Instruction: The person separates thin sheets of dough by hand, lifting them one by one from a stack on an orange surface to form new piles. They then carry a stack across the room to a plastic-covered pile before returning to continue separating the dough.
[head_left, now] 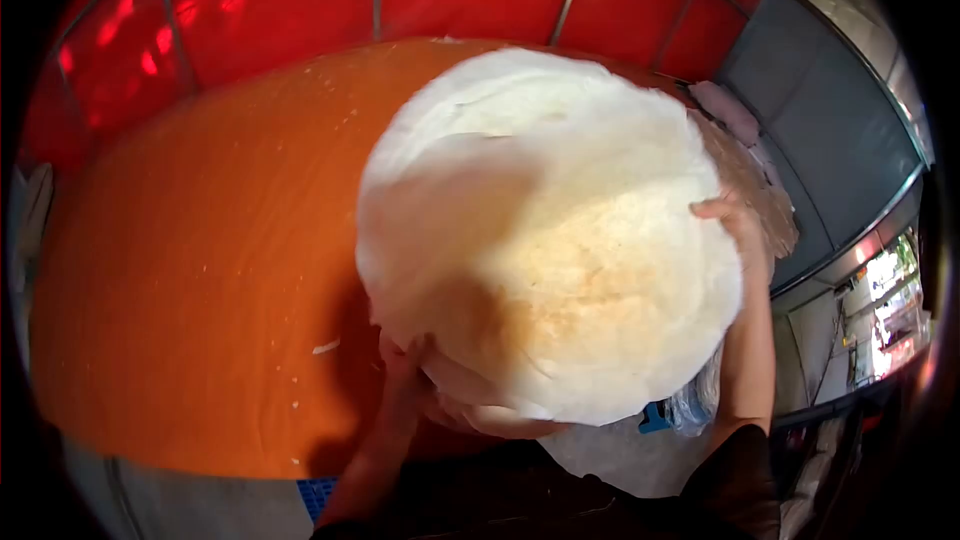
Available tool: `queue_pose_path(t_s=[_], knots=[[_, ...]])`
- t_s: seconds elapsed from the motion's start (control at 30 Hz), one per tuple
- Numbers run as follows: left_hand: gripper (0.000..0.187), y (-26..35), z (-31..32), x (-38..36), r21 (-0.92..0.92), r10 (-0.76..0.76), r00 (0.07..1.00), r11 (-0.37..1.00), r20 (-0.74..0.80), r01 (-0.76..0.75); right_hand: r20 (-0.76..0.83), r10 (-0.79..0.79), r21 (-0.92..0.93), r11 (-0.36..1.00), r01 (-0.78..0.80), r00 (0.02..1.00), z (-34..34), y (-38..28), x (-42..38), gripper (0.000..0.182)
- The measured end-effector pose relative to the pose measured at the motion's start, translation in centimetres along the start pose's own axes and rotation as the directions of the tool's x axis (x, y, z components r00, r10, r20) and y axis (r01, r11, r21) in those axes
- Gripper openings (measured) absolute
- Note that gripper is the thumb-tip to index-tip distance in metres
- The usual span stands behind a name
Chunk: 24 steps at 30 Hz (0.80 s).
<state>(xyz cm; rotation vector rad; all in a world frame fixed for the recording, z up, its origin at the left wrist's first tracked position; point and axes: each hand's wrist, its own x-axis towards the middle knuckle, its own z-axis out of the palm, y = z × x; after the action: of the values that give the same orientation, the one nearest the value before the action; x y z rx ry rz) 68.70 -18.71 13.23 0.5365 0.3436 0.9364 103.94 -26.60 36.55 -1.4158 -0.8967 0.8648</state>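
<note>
A large, round, pale flatbread (pixel 590 250) with light brown patches is held up in front of me over the near right part of the orange table. Its edge looks uneven, with a second layer showing along the top. My left hand (pixel 408 370) grips the lower left rim, thumb on the upper face and fingers hidden beneath. On the right rim, my right hand (pixel 735 220) has its thumb over the face, the other fingers tucked out of sight behind. A shadow falls across the left half of the bread.
The orange table (pixel 190 290) carries scattered crumbs and a small white scrap (pixel 326 347). Red panels (pixel 280 0) in metal frames line its far side. Grey panels (pixel 810 110) stand right, beside a pinkish cloth (pixel 727 110). Clear plastic (pixel 695 402) lies below my right forearm.
</note>
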Motion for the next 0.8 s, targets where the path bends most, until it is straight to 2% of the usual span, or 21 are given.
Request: queue_pose_path(t_s=[0.03,0.07,0.1,0.17,0.2,0.27,0.3,0.33,0.4,0.43,0.47,0.5,0.57,0.6,0.7,0.73,0.8], knots=[[0.042,1.4,0.3,-0.3,0.103,0.031,1.000,0.994,-0.002,-0.031,0.001,0.126,-0.018,0.992,-0.126,0.992,-1.6,4.0,1.3,0.036],[0.047,2.0,-0.2,-0.7,0.137,-0.088,0.984,0.985,-0.154,0.109,-0.007,0.223,0.015,0.975,-0.223,0.975,-2.2,8.5,2.0,0.035],[0.049,1.8,-0.9,-0.6,0.157,-0.054,0.990,0.985,-0.132,0.075,-0.011,0.314,0.048,0.948,-0.313,0.949,-2.3,12.9,2.2,0.034],[0.053,0.8,-2.4,0.1,0.200,0.018,0.996,0.980,-0.084,-0.001,0.029,0.608,0.093,0.789,-0.608,0.793,-3.5,21.9,2.4,0.045],[0.058,1.1,-0.9,0.3,0.375,0.189,0.982,0.911,-0.011,-0.171,0.037,0.524,0.118,0.843,-0.524,0.851,-3.2,23.3,1.4,0.043],[0.060,-0.2,-3.1,1.0,0.296,0.109,0.990,0.952,-0.090,-0.077,0.035,0.344,0.188,0.920,-0.345,0.938,-2.5,25.2,0.4,0.038],[0.061,-1.0,-4.3,0.5,0.252,0.044,0.990,0.968,-0.136,-0.009,0.024,0.364,0.187,0.913,-0.362,0.931,-2.5,25.7,0.1,0.042],[0.072,-0.4,-2.7,0.4,0.431,-0.025,0.918,0.878,-0.396,0.210,0.010,0.380,0.189,0.907,-0.375,0.925,-2.6,25.8,-0.3,0.046],[0.082,0.0,-1.5,0.1,0.422,-0.038,0.915,0.879,-0.403,0.222,-0.059,0.410,0.181,0.901,-0.394,0.910,-0.6,23.4,-1.4,0.060],[0.087,-0.2,-1.2,0.1,0.413,-0.049,0.914,0.882,-0.402,0.229,-0.114,0.356,0.047,0.934,-0.353,0.927,-0.7,24.5,-1.2,0.062],[0.093,-0.7,-1.4,0.7,0.459,-0.006,0.855,0.841,-0.518,0.285,-0.160,0.295,-0.095,0.945,-0.312,0.942,-1.0,26.1,-0.9,0.064],[0.092,-1.1,-1.0,1.0,0.505,0.045,0.847,0.819,-0.530,0.272,-0.196,0.225,-0.239,0.933,-0.269,0.954,-1.4,27.2,-0.8,0.066],[0.092,-1.5,0.7,1.6,0.597,0.149,0.829,0.762,-0.538,0.251,-0.158,0.203,-0.125,0.967,-0.224,0.966,-1.7,27.7,-0.9,0.064],[0.082,-2.8,-0.7,2.2,0.638,0.251,0.841,0.757,-0.480,0.139,-0.134,0.188,-0.081,0.976,-0.200,0.973,-2.2,28.9,-0.8,0.063],[0.068,-3.3,-1.4,2.5,0.801,0.451,0.734,0.562,-0.507,0.208,-0.094,0.123,0.005,0.992,-0.123,0.988,-1.9,28.4,-0.9,0.055],[0.057,-3.5,-1.5,2.5,0.684,0.401,0.711,0.713,-0.578,0.154,-0.056,0.083,0.005,0.997,-0.083,0.995,-1.9,28.4,-0.7,0.053],[0.060,-2.4,-1.7,2.5,0.569,0.256,0.741,0.798,-0.621,0.201,-0.025,0.057,0.079,0.995,-0.055,0.998,-1.7,28.3,-0.8,0.048]])
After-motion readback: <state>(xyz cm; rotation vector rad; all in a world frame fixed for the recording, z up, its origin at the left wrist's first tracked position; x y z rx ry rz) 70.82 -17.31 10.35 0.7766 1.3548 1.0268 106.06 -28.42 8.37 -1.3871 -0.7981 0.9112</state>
